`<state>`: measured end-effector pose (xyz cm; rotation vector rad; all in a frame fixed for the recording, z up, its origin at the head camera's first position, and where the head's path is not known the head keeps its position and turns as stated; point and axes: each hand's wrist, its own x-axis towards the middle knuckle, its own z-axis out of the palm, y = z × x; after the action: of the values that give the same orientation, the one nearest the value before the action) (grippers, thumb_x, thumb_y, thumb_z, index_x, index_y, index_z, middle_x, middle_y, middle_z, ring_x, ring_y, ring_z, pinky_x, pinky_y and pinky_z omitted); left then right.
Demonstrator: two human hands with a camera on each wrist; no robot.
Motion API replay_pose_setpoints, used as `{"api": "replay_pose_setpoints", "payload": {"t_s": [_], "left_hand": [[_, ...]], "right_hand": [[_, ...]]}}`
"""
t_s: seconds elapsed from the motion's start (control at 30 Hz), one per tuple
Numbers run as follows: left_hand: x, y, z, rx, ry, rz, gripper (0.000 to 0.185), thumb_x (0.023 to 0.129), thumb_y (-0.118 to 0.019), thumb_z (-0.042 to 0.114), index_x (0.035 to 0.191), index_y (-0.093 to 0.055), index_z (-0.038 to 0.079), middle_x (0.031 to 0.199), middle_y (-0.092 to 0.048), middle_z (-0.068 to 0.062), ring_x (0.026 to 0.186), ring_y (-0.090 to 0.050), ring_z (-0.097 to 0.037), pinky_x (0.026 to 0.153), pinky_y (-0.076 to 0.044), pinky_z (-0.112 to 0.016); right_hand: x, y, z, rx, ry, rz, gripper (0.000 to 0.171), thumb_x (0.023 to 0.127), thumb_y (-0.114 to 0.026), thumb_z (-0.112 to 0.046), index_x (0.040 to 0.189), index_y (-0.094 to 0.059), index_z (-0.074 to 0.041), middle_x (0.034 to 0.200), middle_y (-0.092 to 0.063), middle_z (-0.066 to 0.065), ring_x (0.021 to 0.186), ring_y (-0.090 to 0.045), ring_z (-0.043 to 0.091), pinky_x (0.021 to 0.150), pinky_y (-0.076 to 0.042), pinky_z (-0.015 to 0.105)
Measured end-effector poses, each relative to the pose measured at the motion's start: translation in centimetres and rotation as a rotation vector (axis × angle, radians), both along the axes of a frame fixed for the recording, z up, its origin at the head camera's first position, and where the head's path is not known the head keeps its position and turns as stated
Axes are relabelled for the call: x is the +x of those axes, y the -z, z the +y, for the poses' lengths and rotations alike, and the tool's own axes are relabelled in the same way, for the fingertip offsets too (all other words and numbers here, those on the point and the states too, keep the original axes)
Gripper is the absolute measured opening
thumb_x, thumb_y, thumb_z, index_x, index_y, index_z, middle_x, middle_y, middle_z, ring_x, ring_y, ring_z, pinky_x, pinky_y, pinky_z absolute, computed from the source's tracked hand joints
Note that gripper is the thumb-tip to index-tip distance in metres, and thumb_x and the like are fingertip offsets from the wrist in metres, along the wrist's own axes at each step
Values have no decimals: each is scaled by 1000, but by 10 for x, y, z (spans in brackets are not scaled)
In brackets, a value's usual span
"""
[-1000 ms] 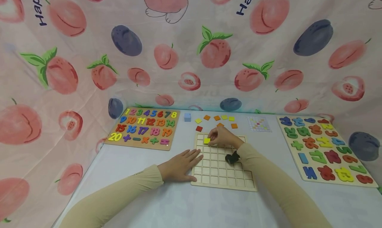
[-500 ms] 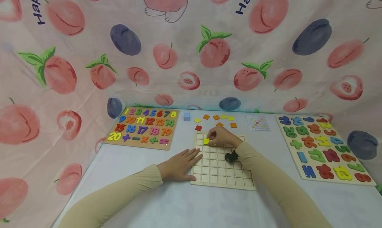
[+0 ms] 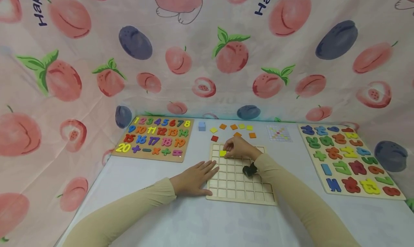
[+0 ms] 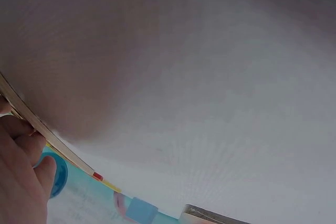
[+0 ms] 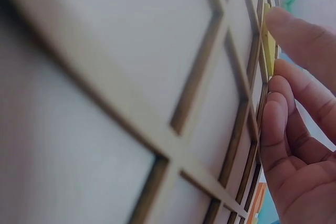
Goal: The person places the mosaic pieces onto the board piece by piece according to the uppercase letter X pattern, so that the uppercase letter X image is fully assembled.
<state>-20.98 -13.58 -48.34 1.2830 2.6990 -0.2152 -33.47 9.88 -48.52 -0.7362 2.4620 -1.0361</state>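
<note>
A square wooden grid board lies in front of the person in the head view. The left hand rests flat with spread fingers at the board's left edge. Over the upper left cells, the right hand pinches a yellow square tile. The right wrist view shows the yellow tile edge-on at the grid, a fingertip on its face and another at its lower edge. Most of the board's upper right is hidden by the right hand and sleeve.
Loose orange and yellow tiles, a red tile and a blue cube lie behind the board. A printed pattern card is to their right. Number puzzle boards stand left and right. A black device hangs at the right wrist.
The head view has shifted slightly. The yellow tile sits a touch lower and flatter against the grid under the right fingers. The left hand stays in place.
</note>
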Motion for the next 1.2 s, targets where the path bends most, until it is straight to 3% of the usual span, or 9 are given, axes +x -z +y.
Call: {"api": "replay_pose_setpoints", "payload": {"t_s": [0.37,0.83,1.2], "left_hand": [[0,0,0,-14,-9,-12,88,90,-35,67,152,-10,11,160,-9,-10,147,-12,-24,120,-17,-38],[2,-1,0,-14,-8,-26,86,91,-35,65,152,-10,10,159,-8,-11,148,-11,-24,120,-17,-36],[1,0,0,-12,1,-3,87,91,-34,66,152,-10,10,159,-10,-12,147,-12,-24,120,-18,-36]], "right_hand": [[-1,-1,3,-4,-29,-17,19,76,-78,-15,92,-70,-10,84,-66,2,75,-60,11,71,-52,25],[-7,3,13,-52,-71,-103,26,80,-75,-18,104,-70,-11,96,-68,3,86,-61,13,79,-53,28],[-18,3,27,-177,-152,-125,32,84,-70,-16,112,-66,-2,106,-69,14,90,-66,13,81,-55,29]]}}
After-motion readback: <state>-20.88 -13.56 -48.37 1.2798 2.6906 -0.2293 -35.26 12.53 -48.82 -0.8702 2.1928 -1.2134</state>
